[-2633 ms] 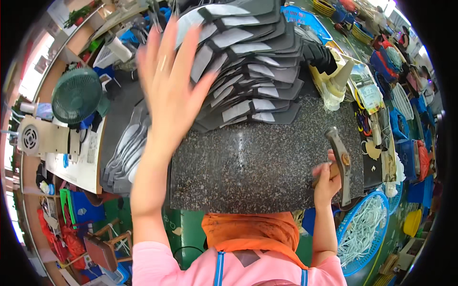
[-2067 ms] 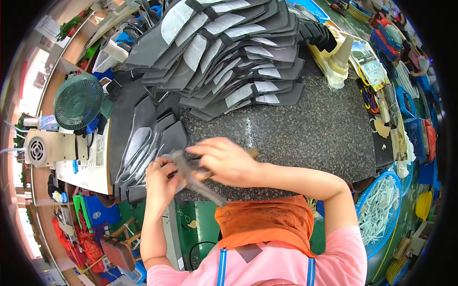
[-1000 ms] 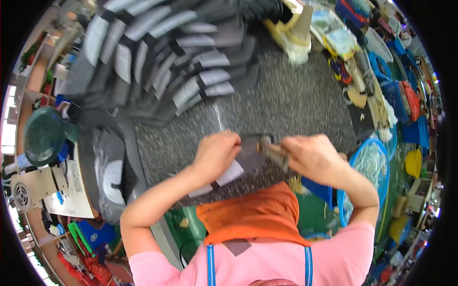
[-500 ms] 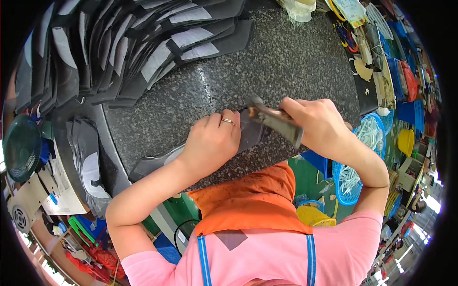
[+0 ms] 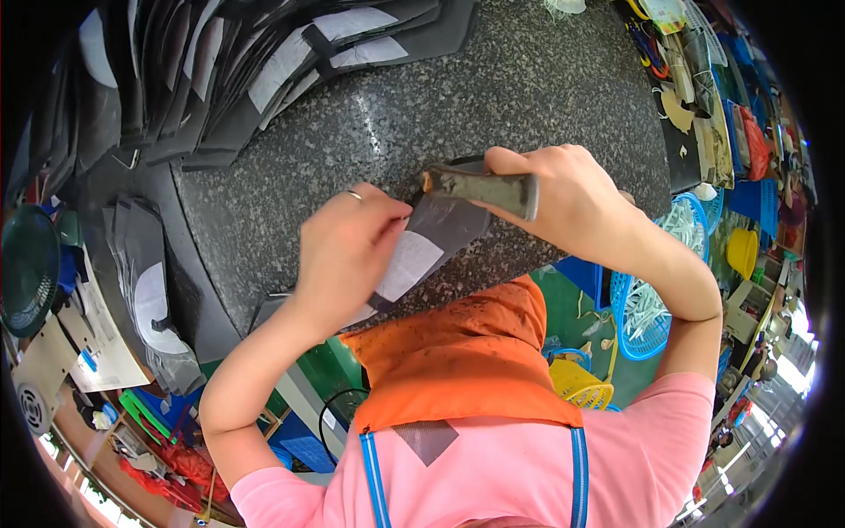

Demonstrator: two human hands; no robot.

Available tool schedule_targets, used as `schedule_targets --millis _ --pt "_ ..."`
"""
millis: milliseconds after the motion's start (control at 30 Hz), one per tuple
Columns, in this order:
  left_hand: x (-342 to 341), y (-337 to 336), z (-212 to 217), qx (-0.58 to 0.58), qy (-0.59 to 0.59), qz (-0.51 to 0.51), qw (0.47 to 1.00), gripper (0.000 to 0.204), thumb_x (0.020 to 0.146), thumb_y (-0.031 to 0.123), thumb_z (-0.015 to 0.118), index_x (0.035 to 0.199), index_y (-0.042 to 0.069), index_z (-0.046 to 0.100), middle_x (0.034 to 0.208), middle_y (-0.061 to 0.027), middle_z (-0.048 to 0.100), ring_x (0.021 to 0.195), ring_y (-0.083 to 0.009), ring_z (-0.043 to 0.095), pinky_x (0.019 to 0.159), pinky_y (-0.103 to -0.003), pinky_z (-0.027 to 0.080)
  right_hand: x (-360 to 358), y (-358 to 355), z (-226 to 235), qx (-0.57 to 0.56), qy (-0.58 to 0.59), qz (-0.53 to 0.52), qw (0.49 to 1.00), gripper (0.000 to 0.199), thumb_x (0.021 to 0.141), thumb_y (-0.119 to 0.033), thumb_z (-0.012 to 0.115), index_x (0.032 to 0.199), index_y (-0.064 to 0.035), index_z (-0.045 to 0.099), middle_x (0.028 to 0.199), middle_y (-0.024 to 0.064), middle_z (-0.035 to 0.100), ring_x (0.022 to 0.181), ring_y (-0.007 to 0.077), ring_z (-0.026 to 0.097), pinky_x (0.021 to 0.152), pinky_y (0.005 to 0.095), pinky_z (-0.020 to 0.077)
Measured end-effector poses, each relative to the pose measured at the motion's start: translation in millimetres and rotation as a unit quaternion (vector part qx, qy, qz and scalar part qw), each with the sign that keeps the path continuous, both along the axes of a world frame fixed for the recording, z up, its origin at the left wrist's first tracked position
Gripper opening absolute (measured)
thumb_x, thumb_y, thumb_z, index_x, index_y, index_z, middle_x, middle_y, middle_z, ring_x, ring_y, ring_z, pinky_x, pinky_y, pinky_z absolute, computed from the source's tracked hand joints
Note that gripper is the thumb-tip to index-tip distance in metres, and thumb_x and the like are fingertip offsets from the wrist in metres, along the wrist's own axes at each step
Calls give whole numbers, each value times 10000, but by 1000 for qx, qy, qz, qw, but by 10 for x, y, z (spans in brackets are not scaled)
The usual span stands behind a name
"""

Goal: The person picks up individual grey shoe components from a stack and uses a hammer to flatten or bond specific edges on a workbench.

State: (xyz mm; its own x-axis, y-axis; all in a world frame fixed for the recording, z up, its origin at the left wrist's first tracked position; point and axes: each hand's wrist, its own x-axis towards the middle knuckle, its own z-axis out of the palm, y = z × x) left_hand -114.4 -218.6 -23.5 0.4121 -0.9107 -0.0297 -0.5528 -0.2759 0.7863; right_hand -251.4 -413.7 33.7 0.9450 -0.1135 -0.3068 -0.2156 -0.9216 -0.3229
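The right hand point(image 5: 576, 198), right of the frame's centre, is wrapped around a hammer point(image 5: 484, 188), its metal head lying across the middle of the frame. Just below the head is a dark grey piece point(image 5: 453, 226) with a pale patch point(image 5: 412, 262), flat near the front edge of the speckled surface point(image 5: 528, 97); whether metal and piece touch cannot be told. The left hand point(image 5: 348, 246), left of centre, has its fingers bent in and the fingertips drawn together at the piece's upper left side; whether they pinch the piece or only rest there is hidden.

The step in hand looks like hammer work along the upper part of this single piece. The next move seems to call for the left fingertips to keep clear of the head while the piece is held steady, and for the head to meet it flat rather than on an edge.

A thick stack of similar pieces point(image 5: 431, 40) fills the upper left, and a smaller pile point(image 5: 151, 295) lies at the left.
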Motion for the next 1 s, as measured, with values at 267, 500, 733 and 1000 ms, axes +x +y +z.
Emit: schedule_targets --millis 267,500,733,1000 --pt "113 -55 112 140 -129 -63 980 204 837 204 682 746 59 570 718 -105 611 672 -306 624 558 -415 460 -120 -2 -2 36 -4 -44 998 222 841 -228 640 889 -54 511 638 138 600 637 366 629 565 466 496" --pt "67 -408 -40 -21 -175 -49 983 135 827 184 666 876 66 621 764 -100 608 694 -290 625 583 -402 484 -268 -134 -78 -19 -59 -130 990 173 857 -166 700 900 -31 600 662 145 562 579 340 556 526 362 421" --pt "-138 -219 -101 -45 -305 -108 945 157 777 30 652 929 66 662 801 -91 587 686 -270 593 601 -369 479 -238 -204 -47 12 -86 -74 993 234 798 -160 651 936 -59 491 658 140 598 646 352 629 566 453 493" --pt "-16 -150 -101 -83 -208 -85 971 234 671 31 639 904 14 633 786 -77 533 662 -247 585 570 -358 476 -216 -134 -137 22 -113 -35 993 176 807 -170 634 883 -67 515 590 129 579 612 346 626 536 450 488"
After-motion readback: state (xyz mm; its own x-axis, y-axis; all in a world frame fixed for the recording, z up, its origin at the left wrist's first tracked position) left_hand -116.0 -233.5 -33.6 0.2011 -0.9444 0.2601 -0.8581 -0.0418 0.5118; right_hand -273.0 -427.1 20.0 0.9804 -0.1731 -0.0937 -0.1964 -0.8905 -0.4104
